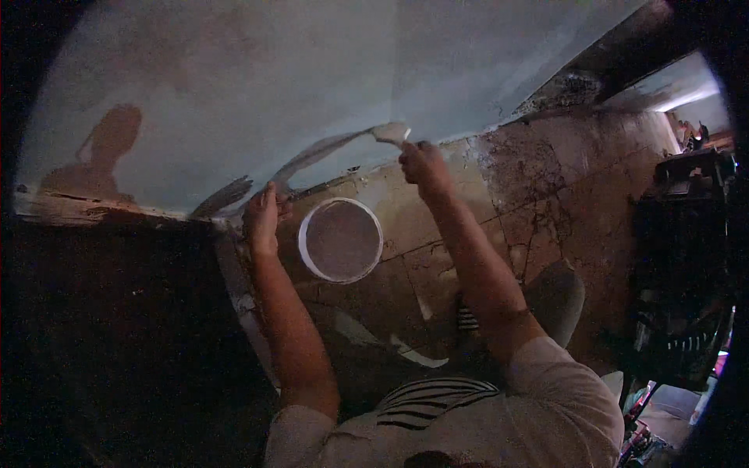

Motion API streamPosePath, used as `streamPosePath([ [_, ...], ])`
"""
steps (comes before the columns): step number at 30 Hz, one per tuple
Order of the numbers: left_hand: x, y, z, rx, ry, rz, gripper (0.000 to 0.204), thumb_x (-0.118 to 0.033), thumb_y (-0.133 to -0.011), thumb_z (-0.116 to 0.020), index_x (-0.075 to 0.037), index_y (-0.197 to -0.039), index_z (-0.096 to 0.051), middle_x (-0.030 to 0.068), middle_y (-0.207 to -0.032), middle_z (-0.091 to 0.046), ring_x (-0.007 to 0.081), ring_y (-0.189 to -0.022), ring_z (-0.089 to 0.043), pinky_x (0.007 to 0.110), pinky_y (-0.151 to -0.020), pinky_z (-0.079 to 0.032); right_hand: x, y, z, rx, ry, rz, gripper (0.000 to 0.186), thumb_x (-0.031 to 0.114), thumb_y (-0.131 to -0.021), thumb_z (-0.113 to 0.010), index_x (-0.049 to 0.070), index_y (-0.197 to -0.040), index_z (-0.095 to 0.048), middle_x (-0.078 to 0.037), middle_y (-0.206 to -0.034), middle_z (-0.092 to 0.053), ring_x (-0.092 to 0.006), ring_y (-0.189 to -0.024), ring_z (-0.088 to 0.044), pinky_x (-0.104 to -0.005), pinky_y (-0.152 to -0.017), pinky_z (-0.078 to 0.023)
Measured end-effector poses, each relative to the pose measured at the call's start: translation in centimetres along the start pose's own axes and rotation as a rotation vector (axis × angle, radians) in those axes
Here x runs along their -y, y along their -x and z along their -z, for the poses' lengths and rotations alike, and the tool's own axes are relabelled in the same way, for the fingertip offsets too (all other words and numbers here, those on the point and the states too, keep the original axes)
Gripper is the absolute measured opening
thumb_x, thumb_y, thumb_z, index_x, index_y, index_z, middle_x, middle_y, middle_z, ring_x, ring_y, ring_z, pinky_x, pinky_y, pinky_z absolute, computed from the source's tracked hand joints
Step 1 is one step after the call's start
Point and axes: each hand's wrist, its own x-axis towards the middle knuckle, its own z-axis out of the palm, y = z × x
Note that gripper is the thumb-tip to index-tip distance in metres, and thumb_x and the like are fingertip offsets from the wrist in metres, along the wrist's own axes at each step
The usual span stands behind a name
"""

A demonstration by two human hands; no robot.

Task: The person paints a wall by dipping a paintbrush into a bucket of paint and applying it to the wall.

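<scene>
My right hand (425, 165) grips a flat hand tool with a pale, widened head (392, 132), held against the lower part of the grey-white wall (312, 70). Whether it is a brush or a scraper I cannot tell. A dark curved band runs along the wall from the tool toward my left hand (264, 220). That hand is by the foot of the wall with some fingers extended; I see nothing in it. Between my forearms a round, white-rimmed bucket (303, 242) stands on the floor, showing a dull grey-brown inside.
The brown tiled floor (452, 199) has dark stains and pale smears. Worn, flaking edging (101, 207) follows the wall's base at left. A dark piece of furniture or equipment (679, 234) stands at right, with assorted items (671, 405) at lower right. My shadow falls on the wall.
</scene>
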Motion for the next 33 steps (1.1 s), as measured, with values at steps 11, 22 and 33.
streamPosePath([
  [11, 1.0, -1.2, -1.9, 0.092, 0.097, -0.059, 0.043, -0.04, -0.089, -0.047, 0.001, -0.081, -0.055, 0.0085, -0.064, -0.056, 0.0169, -0.054, -0.056, 0.031, -0.048, -0.045, 14.7, 12.5, -2.5, -0.117, -0.168, 0.627, 0.025, 0.031, -0.09, -0.052, 0.006, -0.092, -0.053, 0.004, -0.06, -0.044, -0.0028, -0.048, -0.035, -0.0194, -0.04, -0.024],
  [22, 1.9, -2.9, -2.6, 0.112, 0.131, -0.01, 0.029, -0.029, -0.088, -0.054, -0.001, -0.084, -0.055, 0.0067, -0.068, -0.058, 0.0159, -0.055, -0.057, 0.032, -0.048, -0.046, -7.7, 2.2, 0.6, -0.193, -0.029, 0.086, 0.031, 0.035, -0.088, -0.054, 0.005, -0.095, -0.051, 0.003, -0.06, -0.043, -0.0059, -0.046, -0.035, -0.0228, -0.04, -0.027],
  [33, 2.9, -4.4, -3.7, 0.144, -0.056, -0.005, 0.024, -0.026, -0.09, -0.051, -0.003, -0.083, -0.052, 0.0068, -0.063, -0.054, 0.0159, -0.047, -0.052, 0.029, -0.042, -0.043, 6.0, 6.0, -1.6, -0.183, 0.19, 0.081, 0.027, 0.027, -0.087, -0.053, 0.0, -0.089, -0.051, -0.001, -0.063, -0.045, -0.0085, -0.049, -0.04, -0.0242, -0.041, -0.031],
])
